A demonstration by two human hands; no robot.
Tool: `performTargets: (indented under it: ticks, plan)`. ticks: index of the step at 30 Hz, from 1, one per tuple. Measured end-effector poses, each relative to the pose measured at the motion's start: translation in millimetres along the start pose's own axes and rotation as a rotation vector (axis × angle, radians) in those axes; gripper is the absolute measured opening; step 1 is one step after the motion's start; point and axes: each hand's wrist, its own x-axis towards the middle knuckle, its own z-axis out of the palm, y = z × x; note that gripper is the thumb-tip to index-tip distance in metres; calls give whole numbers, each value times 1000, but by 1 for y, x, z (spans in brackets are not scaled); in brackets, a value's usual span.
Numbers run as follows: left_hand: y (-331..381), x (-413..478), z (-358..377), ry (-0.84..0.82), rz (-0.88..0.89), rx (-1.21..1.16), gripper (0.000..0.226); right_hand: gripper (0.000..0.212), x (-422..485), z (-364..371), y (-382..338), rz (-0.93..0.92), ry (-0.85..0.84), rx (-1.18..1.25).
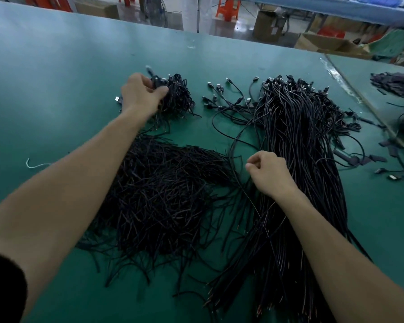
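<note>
Now the left grip is stretched out toward the far edge of the counter, its fingers curled round a few plugs at the top of a small heap of black leads. One end sticks up above the knuckles, too blurred to make out. A single silver-tipped plug lies on the counter just beside the left wrist, on the side toward the left edge. The right grip sits nearer the middle of the counter, clenched, with thumb and forefinger pinching one thin cable. That cable arcs away from the grip toward the far edge and runs into the big bundle. The bundle is a long sheaf of black cables lying from the near edge up toward the far edge, right of centre, with its plugs gathered at the far end. The right forearm lies across it. Left of the bundle's far end, some loose leads fan out with their plugs well apart from one another. Between the two arms lies a wide tangled pile of short black lengths, touching the bundle on its right side. The left forearm passes over its left edge. A white string rests near the left edge. Flat black strips are stacked by the right edge. A dark sleeve shows at the near left corner. Beyond the far edge stand cardboard boxes and an orange stool.
</note>
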Motion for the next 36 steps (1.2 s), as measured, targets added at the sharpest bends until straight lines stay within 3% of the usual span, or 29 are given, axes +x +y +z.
performTargets:
  ticks: [4,7,9,11,15,17,19,21,23,24,27,30,34,36]
  plan:
    - [-4,26,6,-38,-78,94,30,20,10,6,-8,37,24,-75]
    - [3,17,10,-82,32,223,22,34,19,11,-18,46,-11,-171]
    - [7,10,11,-48,99,337,34,40,23,14,-27,88,-87,-246]
    - [10,3,9,11,177,426,38,39,24,16,-36,114,-147,-313]
    - [10,-32,14,119,481,418,21,32,19,16,-43,109,-151,-407]
    - [8,-58,25,-54,606,367,19,29,14,14,-44,80,-141,-457]
    - [3,-82,35,-334,663,352,21,26,8,10,-46,56,-124,-515]
    - [-2,-101,42,-530,693,358,33,22,4,2,-49,31,-85,-529]
    - [-5,-114,49,-610,748,355,49,10,0,-6,-52,-27,-90,-362]
    - [-4,-118,52,-608,793,352,50,3,-3,-10,-55,-65,-119,-169]
    - [4,-121,56,-532,850,285,34,15,-16,-19,-58,-157,-247,384]
    - [12,-113,48,-407,828,210,23,20,-24,-32,-48,-294,-232,463]
    - [29,-116,35,-282,813,32,20,24,-29,-45,-26,-383,-1,521]
    - [36,-114,26,-105,735,-140,20,26,-32,-48,-14,-373,90,518]
